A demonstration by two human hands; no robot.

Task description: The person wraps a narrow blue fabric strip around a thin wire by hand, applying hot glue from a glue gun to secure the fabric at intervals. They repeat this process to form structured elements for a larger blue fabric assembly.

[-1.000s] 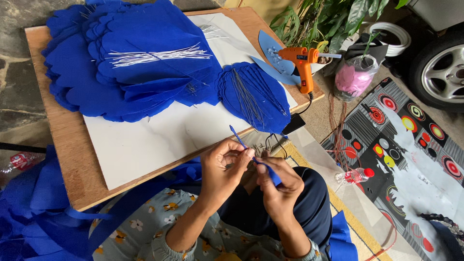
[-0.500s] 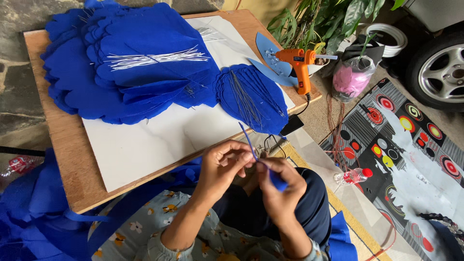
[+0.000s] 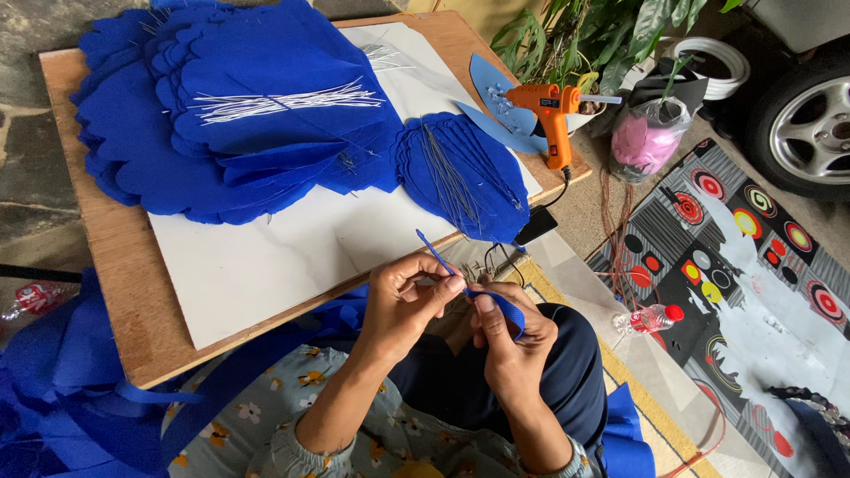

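We find both hands low over the lap, just off the near edge of the board (image 3: 106,292). The left hand (image 3: 403,305) pinches a thin blue-wrapped wire (image 3: 436,254) between thumb and fingertips, its tip slanting up toward the board. The right hand (image 3: 513,341) is closed on a blue strip (image 3: 503,310) that meets the wire where the two hands touch. On the board lies a white sheet (image 3: 292,252), smooth and bare at its near half. Across its far half spreads a pile of scalloped blue petals (image 3: 257,124), felt-like, with a bundle of bare silver wires (image 3: 283,102) on top. A smaller petal stack (image 3: 460,177) with thin wires lies nearest the hands, well apart from them. An orange glue gun (image 3: 551,115) rests at the board's right corner on pale blue cut-outs (image 3: 491,88). Beyond it stands a clear bag of pink material (image 3: 646,142). On the patterned mat (image 3: 753,265) lies a small clear bottle (image 3: 646,320) with a red cap.
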